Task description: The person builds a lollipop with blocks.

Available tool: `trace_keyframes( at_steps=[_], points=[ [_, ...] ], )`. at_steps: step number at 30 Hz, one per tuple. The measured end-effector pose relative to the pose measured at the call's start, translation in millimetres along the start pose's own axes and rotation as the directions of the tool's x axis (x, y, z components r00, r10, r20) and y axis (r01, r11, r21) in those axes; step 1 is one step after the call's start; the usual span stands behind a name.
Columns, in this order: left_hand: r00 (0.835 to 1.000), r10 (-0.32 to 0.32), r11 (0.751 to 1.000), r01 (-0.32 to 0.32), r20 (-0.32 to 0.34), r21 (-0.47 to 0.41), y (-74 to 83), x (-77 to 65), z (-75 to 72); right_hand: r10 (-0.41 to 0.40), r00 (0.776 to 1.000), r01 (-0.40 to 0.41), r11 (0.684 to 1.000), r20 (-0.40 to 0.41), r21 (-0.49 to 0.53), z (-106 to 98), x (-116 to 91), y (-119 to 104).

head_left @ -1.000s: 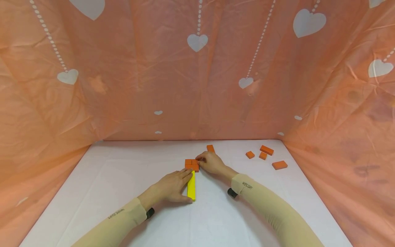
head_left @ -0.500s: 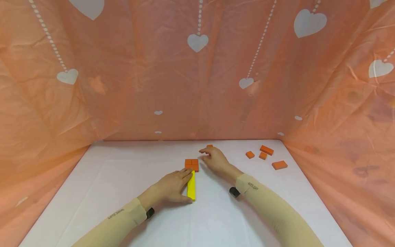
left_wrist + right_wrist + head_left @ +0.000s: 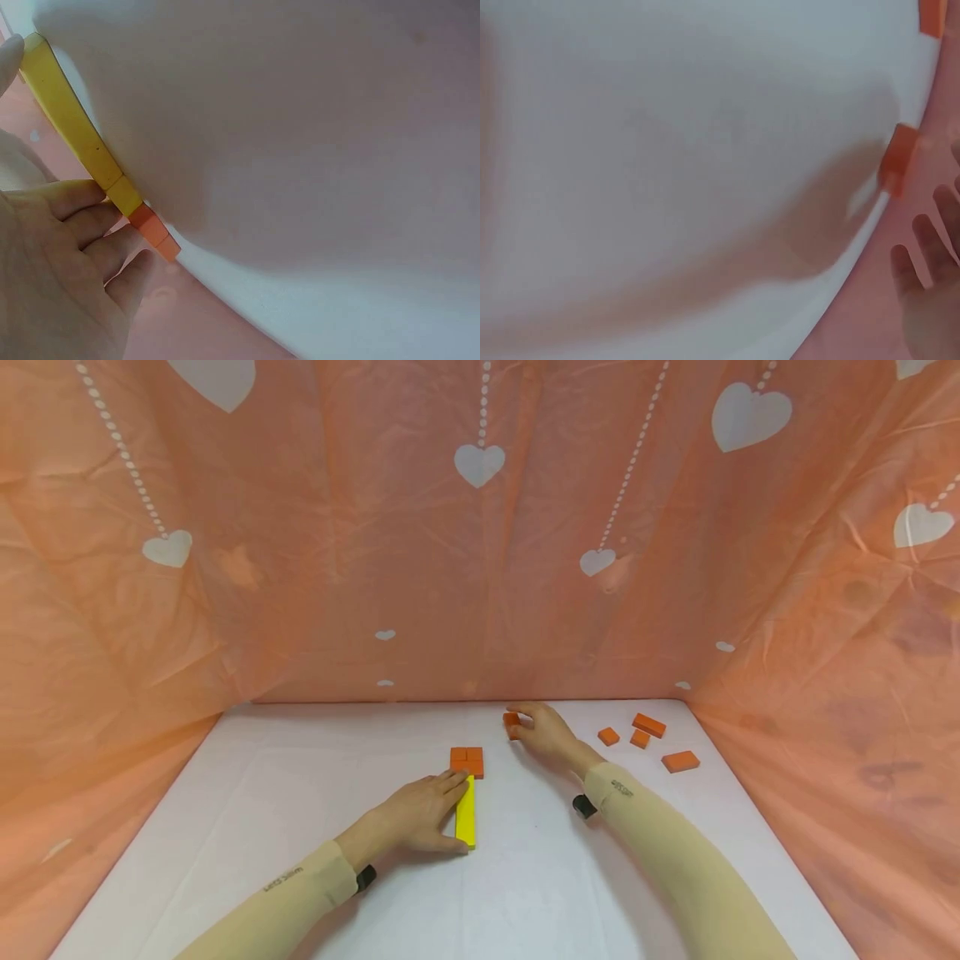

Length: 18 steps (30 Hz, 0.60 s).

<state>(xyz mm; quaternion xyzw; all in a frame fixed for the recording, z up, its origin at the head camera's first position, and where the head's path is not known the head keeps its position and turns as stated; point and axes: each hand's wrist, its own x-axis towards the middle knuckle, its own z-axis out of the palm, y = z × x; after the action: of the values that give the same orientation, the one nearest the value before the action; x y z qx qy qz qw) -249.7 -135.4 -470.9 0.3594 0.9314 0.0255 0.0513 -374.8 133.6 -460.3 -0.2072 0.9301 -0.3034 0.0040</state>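
My left hand (image 3: 420,810) lies spread along a yellow bar (image 3: 466,818), thumb at its near end and fingertips at its far end. In the left wrist view, the yellow bar (image 3: 75,120) has a seam, with a short yellow piece (image 3: 124,195) beyond it. Orange blocks (image 3: 467,757) stand fitted together past the bar, seams showing on top. My right hand (image 3: 546,732) is at a lone orange block (image 3: 512,727) near the back, index finger beyond it and thumb on the near side. In the right wrist view, fingers (image 3: 930,244) are extended near an orange block (image 3: 900,159).
On the right lie several loose orange pieces: two small ones (image 3: 608,737), a longer block (image 3: 648,725) and another block (image 3: 681,762). A white cloth covers the table (image 3: 315,752). Orange-pink curtain (image 3: 480,610) with hearts closes off the back and sides.
My right hand has left the joined orange blocks and moved back and right to the lone orange block. My left hand has stayed on the yellow bar.
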Motion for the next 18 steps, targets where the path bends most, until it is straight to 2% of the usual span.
trace_keyframes(
  at_steps=[6, 11, 18],
  points=[
    [1.0, -0.007, 1.0, 0.007, 0.004, -0.003, -0.5, 1.6, 1.4, -0.054, 0.995, 0.061, 0.995, 0.086, -0.078, -1.0, 6.1, 6.6],
    [1.0, -0.004, 1.0, 0.004, 0.007, 0.001, 0.1, 1.1, 0.2, -0.062, 0.987, 0.086, 0.983, 0.15, -0.164, -0.9, 7.0, 10.2],
    [1.0, -0.004, 1.0, 0.004, 0.015, 0.004, -0.5, -0.1, -1.1, -0.054, 0.985, 0.086, 0.977, 0.161, -0.193, 1.1, 8.7, 11.0]
  ],
)
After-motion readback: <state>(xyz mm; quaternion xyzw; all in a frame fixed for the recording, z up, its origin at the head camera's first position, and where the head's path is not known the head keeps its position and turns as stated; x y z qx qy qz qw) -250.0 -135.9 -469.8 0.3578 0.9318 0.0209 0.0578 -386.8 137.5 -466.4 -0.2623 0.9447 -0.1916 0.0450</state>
